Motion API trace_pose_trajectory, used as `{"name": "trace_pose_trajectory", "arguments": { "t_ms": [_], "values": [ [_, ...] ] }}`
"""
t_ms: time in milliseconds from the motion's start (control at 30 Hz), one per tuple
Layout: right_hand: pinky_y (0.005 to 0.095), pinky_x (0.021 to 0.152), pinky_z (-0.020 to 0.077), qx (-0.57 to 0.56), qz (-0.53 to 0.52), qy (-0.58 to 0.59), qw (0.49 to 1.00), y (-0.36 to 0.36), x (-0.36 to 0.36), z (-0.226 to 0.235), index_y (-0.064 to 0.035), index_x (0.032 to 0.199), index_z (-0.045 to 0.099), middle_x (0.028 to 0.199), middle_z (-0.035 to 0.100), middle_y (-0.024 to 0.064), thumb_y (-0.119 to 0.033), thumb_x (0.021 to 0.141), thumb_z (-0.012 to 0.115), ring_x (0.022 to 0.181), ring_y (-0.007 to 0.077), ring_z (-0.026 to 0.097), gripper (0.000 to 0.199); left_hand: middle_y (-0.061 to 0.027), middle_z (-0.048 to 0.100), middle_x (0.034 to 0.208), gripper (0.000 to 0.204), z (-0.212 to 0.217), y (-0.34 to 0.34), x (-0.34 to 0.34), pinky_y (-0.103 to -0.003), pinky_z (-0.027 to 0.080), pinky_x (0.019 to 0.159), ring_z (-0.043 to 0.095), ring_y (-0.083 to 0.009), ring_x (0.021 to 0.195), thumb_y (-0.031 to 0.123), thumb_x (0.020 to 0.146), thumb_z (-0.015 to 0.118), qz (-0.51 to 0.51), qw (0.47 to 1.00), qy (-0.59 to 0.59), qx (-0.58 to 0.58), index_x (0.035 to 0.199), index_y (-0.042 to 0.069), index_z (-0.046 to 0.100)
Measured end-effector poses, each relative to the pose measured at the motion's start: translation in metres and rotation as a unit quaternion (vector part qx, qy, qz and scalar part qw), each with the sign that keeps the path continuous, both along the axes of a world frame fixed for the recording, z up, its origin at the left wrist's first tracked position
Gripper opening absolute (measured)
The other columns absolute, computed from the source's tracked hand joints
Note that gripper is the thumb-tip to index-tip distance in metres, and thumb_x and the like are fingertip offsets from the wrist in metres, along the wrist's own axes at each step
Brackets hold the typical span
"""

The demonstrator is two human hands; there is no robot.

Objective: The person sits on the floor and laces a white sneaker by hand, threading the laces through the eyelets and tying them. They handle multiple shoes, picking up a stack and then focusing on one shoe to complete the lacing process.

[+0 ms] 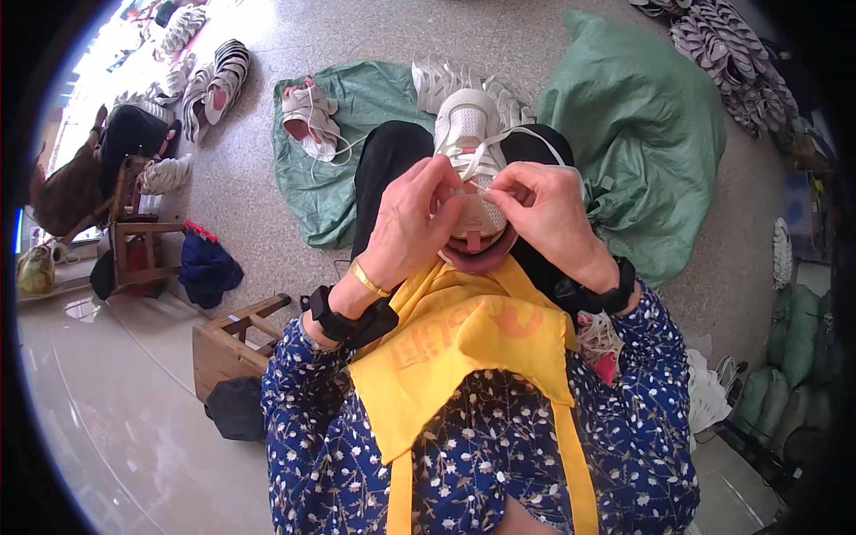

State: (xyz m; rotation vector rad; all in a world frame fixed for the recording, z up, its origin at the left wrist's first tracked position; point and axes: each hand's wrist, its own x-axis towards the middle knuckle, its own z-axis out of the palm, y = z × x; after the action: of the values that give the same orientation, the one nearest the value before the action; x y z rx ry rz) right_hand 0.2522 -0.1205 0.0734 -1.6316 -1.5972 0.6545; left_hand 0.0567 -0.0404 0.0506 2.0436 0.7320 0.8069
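A white and pink sneaker (467, 123) rests between my knees, its toe pointing away from me and its pink-lined opening near my lap. White shoelace (487, 164) crosses its upper, and a loose length loops out to the right. On the left side of the tongue, my left hand (412, 212) is closed, thumb and forefinger pinching the lace. My right hand (548, 209) pinches lace from the other side, fingertips close to the left ones. Fingers partly cover the lace between them. A yellow apron (464, 357) lies over my lap, touching the sneaker's heel.
Another laced shoe (310, 120) lies on a green sheet (330, 209) ahead to the left. Pale shoe pieces (432, 85) sit beyond the sneaker. A bulging green sack (637, 143) stands at the right. Wooden stools (234, 343) are at left, shoe stacks (731, 62) far right.
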Motion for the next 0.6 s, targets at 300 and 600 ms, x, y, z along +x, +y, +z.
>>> {"name": "trace_pose_trajectory", "arguments": {
  "t_ms": [300,600],
  "values": [
    [0.0406,0.062,0.0534,0.019,-0.017,-0.094,0.995,0.003,-0.003,-0.01,0.0004,0.085,0.068,0.075,0.069,0.0172,-0.004,0.086,0.071,0.069,0.0326,0.071,0.006,-0.013,0.057,0.086,0.011,-0.005,-0.003,0.004,-0.041,0.051,0.063,0.064,-0.0319,0.072,0.005,0.089,0.07,0.022,0.999,0.036,0.002,0.093,0.002,0.06],
    [0.0375,0.061,0.0537,-0.071,-0.073,0.119,0.988,0.01,0.001,-0.025,0.0008,0.082,0.069,0.074,0.071,0.0167,-0.004,0.085,0.071,0.066,0.0315,0.071,0.006,-0.0129,0.057,0.09,0.012,-0.009,-0.004,0.003,-0.04,0.053,0.066,0.065,-0.0322,0.076,0.003,0.087,0.07,0.021,1.0,0.021,-0.004,0.096,0.003,0.062]
  ]
}}
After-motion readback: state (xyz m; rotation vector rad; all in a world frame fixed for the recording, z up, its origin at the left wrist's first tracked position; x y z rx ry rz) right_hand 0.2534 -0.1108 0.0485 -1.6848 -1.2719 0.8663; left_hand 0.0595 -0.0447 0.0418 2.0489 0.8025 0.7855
